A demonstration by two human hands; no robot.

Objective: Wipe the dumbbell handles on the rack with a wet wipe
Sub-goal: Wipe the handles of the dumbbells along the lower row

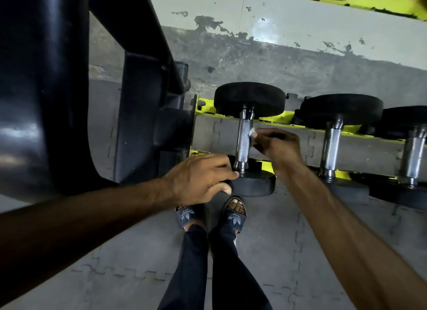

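The right hand (pixel 278 145) presses a wet wipe (pixel 252 133) against the dumbbell handle (pixel 244 140); the left hand (pixel 199 179) grips its near weight (pixel 254 185).

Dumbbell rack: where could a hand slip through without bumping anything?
Open gaps lie between the first dumbbell handle and the second handle, partly taken by the right hand with the wipe, and left of the first handle. Crowded by the near weight, where the left hand rests.

One head-worn wide-angle view looks steeply down, close over the dumbbell rack (pixel 272 119) at frame centre.
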